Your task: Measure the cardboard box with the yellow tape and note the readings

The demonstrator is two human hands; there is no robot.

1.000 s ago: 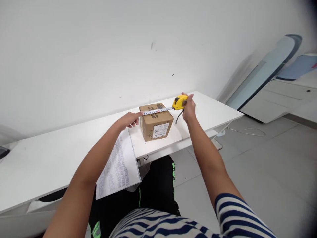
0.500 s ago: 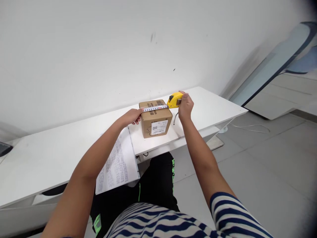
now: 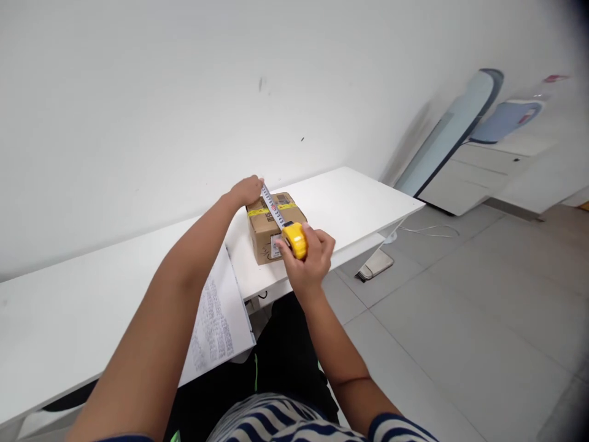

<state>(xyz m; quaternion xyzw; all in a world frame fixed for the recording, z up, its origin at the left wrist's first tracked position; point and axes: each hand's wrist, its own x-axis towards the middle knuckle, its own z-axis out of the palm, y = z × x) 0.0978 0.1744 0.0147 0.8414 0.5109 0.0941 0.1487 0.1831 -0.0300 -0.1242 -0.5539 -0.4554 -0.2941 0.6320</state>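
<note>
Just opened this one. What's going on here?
Someone's right hand grips a yellow tape measure, its blade pulled out over the top of a cardboard box. The left hand holds the blade's other end near the box's far side. The box sits on a white table, with a sheet of paper to its left, nearer the person.

white table [image 3: 363, 202] | cardboard box [image 3: 263, 239] standing on it | printed paper [image 3: 223, 313] left of box, jutting past front edge
</note>
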